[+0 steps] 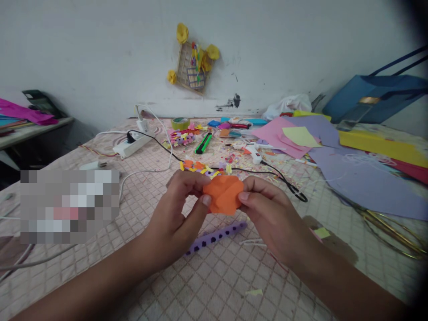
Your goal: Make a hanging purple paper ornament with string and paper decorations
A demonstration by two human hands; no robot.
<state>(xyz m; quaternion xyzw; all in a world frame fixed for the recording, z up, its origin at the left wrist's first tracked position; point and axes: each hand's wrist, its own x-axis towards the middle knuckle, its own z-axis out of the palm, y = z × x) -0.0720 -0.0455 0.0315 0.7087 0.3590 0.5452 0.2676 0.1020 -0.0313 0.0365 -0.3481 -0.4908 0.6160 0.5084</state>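
Observation:
An orange paper piece point(224, 194) with wavy, rounded edges and overlapping folds is held up over the table. My left hand point(182, 209) pinches its left edge between thumb and fingers. On the opposite edge, my right hand point(267, 209) grips it the same way. Beneath my hands lies a purple strip point(214, 239) with dark spots, its left end hidden by my left hand. Just behind the orange piece, a strip decorated with yellow and orange paper bits point(195, 166) rests on the cloth, partly covered.
A white glue gun point(254, 154) with a black cord lies behind my hands. Left of it are a green cutter point(203, 143), yellow tape point(180, 123) and a power strip point(132, 145). Purple sheets point(364, 178) and golden hoops point(394, 232) lie at right; a blue bag point(354, 96) stands behind.

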